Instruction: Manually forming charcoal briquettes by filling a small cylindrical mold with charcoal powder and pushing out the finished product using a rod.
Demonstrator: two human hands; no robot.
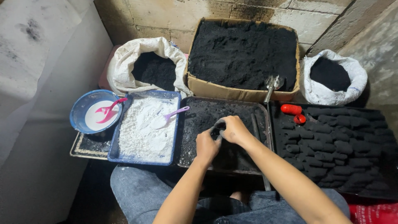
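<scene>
1. Both hands meet over the middle tray (pixel 187 137), a dark metal pan dusted with black powder.
2. The left hand (pixel 206 146) and the right hand (pixel 234 129) close together around a black lump (pixel 216 132), fingers curled and pressing on it from both sides; the lump sits between the palms, just above the tray.
3. A dark rod (pixel 256 126) lies along the tray's right side, near the right hand.
4. Left of the tray stands a blue tub (pixel 115 145) of white powder with a purple spoon (pixel 171 116) lying in it.
5. Further left, a blue bowl (pixel 76 112) holds white liquid and a pink spoon (pixel 108 110).
6. Right of the tray, rows of black briquettes (pixel 336 145) lie on a dark surface, with two red pieces (pixel 292 110) at their upper left corner.
7. Behind the tray, a cardboard box (pixel 232 91) is heaped with black powder; a metal scoop (pixel 273 85) rests at its front edge.
8. A white sack (pixel 124 62) of black powder stands left of the box, and another sack (pixel 356 74) right of it.
</scene>
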